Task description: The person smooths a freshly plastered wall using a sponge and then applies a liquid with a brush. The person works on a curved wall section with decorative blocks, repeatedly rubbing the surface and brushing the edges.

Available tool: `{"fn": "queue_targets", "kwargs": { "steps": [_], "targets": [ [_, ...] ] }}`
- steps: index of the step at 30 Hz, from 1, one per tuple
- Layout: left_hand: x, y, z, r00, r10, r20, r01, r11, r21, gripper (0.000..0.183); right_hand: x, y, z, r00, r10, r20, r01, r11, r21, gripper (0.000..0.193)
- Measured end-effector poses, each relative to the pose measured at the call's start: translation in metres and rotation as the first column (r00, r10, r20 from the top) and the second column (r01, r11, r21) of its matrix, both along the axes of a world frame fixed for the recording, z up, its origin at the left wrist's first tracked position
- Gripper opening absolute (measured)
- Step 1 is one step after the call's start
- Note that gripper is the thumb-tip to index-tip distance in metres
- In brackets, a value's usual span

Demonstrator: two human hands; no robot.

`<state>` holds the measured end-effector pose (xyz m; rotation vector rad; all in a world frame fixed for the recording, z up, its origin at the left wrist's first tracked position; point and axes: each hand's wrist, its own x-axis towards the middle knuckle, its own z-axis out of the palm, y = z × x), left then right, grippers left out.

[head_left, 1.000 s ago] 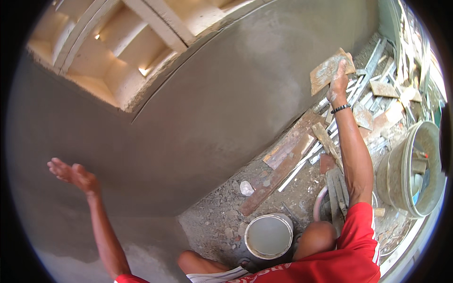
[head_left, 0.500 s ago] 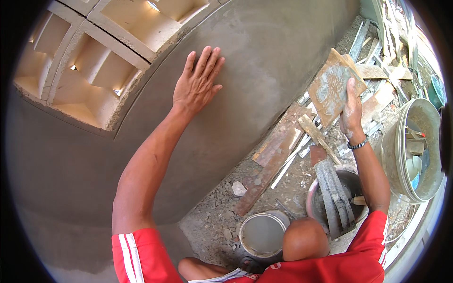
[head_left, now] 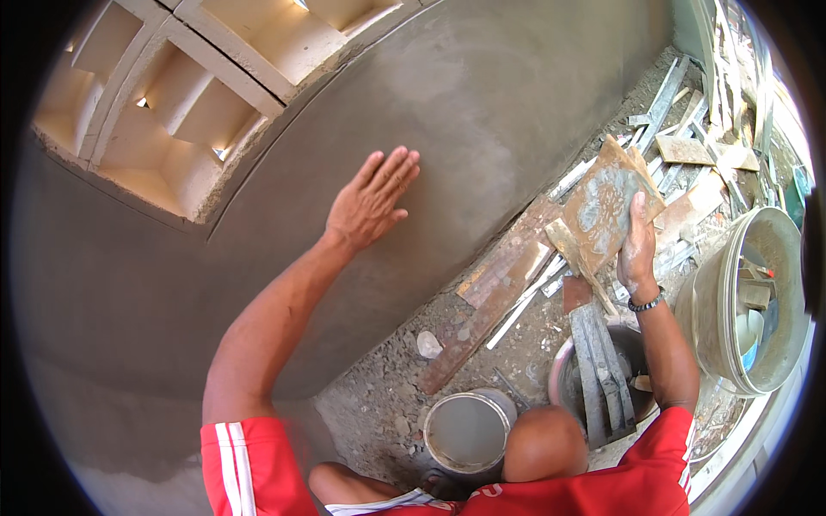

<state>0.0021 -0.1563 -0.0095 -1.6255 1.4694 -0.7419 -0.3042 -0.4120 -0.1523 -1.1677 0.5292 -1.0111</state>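
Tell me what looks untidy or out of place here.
Loose strips and boards lie jumbled at odd angles on the ground beside the grey wall, rather than stacked. The brown board in the right hand is unevenly smeared with grey.

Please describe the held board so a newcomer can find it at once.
Right of the big grey wall lies scrap-strewn ground. Above it, the right hand holds a brown board. Unlike the scraps lying around, it is gripped and smeared pale grey.

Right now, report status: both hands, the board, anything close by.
Left hand open, flat at the grey wall, contact unclear. Right hand gripping stained brown board. Nearby: liquid-filled bucket beside knee, plank on ground.
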Motion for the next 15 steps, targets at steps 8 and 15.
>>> {"fn": "queue_targets", "kwargs": {
  "steps": [8,15],
  "targets": [
    [0.003,-0.042,0.085,0.988,-0.072,0.136,0.108,0.954,-0.279,0.078,0.017,0.026,0.011,0.997,0.029,0.066,-0.033,0.998,0.062,0.061],
    [0.004,-0.04,0.02,0.982,-0.069,0.174,0.096,0.984,-0.151,0.079,0.017,0.039,0.024,0.994,0.066,0.089,-0.073,0.994,0.086,0.06]
  ]
}}
